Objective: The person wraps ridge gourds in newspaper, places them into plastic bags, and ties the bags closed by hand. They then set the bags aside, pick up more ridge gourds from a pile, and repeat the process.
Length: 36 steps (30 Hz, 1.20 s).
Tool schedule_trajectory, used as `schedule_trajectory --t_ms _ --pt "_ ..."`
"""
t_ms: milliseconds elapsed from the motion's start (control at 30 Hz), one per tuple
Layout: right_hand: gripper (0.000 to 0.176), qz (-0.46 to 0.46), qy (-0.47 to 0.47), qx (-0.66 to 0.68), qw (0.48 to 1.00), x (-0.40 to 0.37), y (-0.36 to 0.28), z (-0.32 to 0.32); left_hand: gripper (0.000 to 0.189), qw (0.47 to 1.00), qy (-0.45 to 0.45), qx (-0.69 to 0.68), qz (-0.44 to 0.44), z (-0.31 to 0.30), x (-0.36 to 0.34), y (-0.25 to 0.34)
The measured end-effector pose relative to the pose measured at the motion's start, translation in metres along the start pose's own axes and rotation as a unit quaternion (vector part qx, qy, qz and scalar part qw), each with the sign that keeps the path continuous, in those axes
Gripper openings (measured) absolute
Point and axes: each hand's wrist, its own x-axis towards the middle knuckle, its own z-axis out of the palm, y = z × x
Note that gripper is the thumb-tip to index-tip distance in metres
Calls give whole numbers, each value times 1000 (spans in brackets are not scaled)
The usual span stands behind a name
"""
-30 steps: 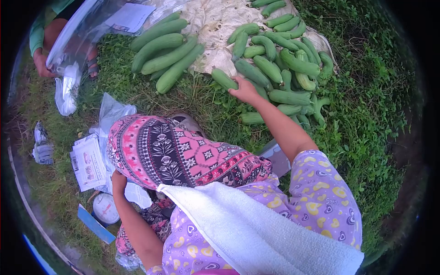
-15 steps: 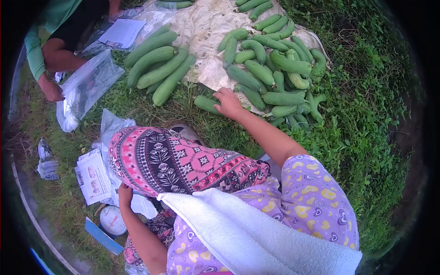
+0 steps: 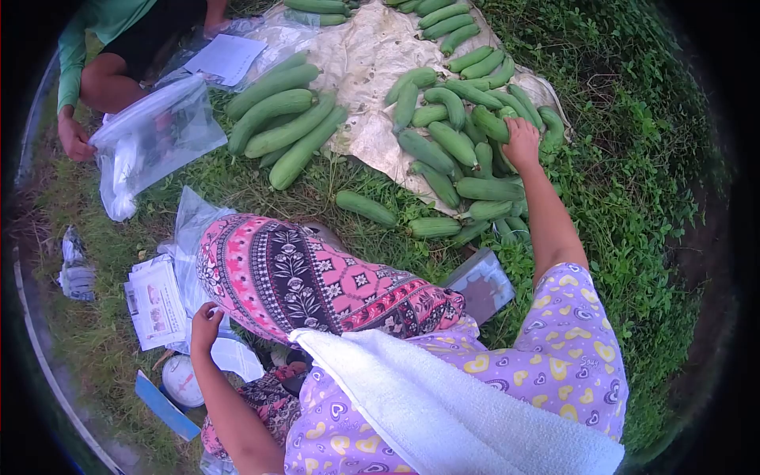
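The person's right hand (image 3: 521, 142) reaches far forward with the arm straight. It lies palm down on the right-hand side of a heap of short green gourds (image 3: 453, 142). Its fingers (image 3: 516, 127) curl over one of the gourds, but the back of the hand hides the grip, so I cannot tell whether they clench it or only rest on it.

The heap sits on a pale, stained cloth sheet (image 3: 368, 47) spread over the grass (image 3: 633, 158). Two stray green gourds (image 3: 366, 207) lie off the sheet on the grass, near the person's knee in pink patterned trousers (image 3: 301, 277).

The left hand (image 3: 204, 326) is down beside that knee. Its fingers are released and loosely bent, holding nothing, just beside a stack of printed paper sheets (image 3: 154, 305) and crumpled clear plastic (image 3: 190, 218).

A white round dial (image 3: 182, 381) and a flat blue board (image 3: 165, 406) lie close below the left hand. A white towel (image 3: 443, 404) hangs over the person's shoulder.

A row of longer green gourds (image 3: 285, 119) lies at the left edge of the sheet. Beyond it a co-worker in a green sleeve (image 3: 70, 55) holds a clear plastic bag (image 3: 158, 131).
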Motion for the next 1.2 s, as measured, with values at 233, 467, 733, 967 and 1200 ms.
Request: schedule_trajectory --t_ms 233,467,733,967,1200 --pt "45 147 147 293 933 4 -16 -22 36 994 65 88 3 -80 -28 33" --pt "45 321 -1 827 463 4 -51 -47 37 995 65 76 -11 -109 -49 36" --pt "45 320 -129 855 387 -16 -118 -20 37 992 70 103 -31 -122 -76 34" --pt "45 266 -236 801 482 -15 -203 54 36 993 71 61 -68 -122 -103 -3" --pt "46 211 -178 597 753 -6 -263 107 37 994 48 43 -90 -106 -107 -14"
